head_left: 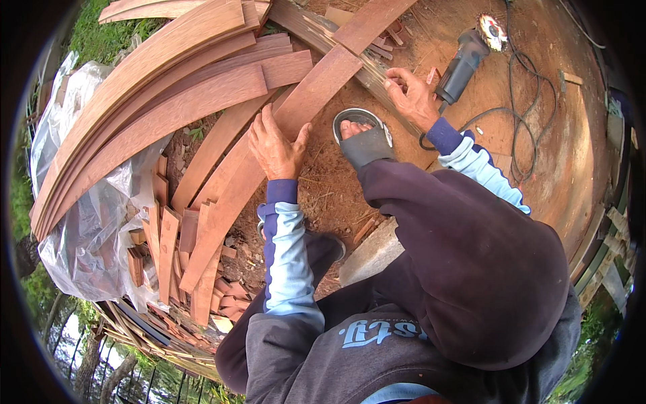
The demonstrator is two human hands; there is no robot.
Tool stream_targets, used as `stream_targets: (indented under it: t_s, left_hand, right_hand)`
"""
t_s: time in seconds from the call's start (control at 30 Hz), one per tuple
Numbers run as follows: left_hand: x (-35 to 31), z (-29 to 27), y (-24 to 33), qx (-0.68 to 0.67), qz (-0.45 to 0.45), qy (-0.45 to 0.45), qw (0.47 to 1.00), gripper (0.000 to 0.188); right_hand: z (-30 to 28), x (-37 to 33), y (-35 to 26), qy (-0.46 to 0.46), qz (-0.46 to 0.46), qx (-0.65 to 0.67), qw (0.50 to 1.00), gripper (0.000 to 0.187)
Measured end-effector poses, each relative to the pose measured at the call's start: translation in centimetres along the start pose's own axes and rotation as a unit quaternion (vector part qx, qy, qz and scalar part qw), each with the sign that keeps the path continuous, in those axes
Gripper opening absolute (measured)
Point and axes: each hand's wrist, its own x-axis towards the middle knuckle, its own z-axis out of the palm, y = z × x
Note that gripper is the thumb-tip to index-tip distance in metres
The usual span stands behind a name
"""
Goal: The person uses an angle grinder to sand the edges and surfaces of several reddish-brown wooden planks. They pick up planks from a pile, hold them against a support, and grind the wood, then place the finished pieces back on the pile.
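Observation:
My left hand is open, fingers and thumb apart, resting on a long reddish-brown wooden plank. This plank runs from the lower left up to an old weathered beam. Beyond its far end, across a narrow gap, another plank piece continues in line. Over the beam's right side is my right hand, its fingers loosely bent and nothing visible in them. Just right of that hand lies a dark angle grinder with a round toothed disc.
Stacked curved-looking planks lie at the left, partly over clear plastic sheeting. Short offcuts cover the ground at lower left. A black cord loops at the right. My sandalled foot stands beside the beam, near a concrete block.

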Motion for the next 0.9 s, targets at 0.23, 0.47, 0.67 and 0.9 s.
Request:
stream_targets:
  t_s: [0.23,0.47,0.67,0.9]
  left_hand:
    - [-1.3,1.9,-2.9,0.116,-0.012,-0.07,0.991,0.089]
    - [-0.3,1.9,-3.5,0.092,-0.005,-0.12,0.989,0.08]
    - [0.2,2.2,-4.4,0.057,-0.019,-0.152,0.986,0.078]
    - [1.9,1.1,-4.9,0.014,-0.038,-0.223,0.974,0.072]
  right_hand:
    - [2.1,-3.6,-2.6,-0.08,-0.019,0.02,0.996,0.028]
    - [5.2,-7.0,-1.8,-0.215,-0.109,0.022,0.97,0.025]
    - [6.3,-6.8,0.5,-0.205,-0.153,-0.042,0.966,0.024]
    - [7.1,-6.4,1.0,-0.189,-0.134,-0.031,0.972,0.021]
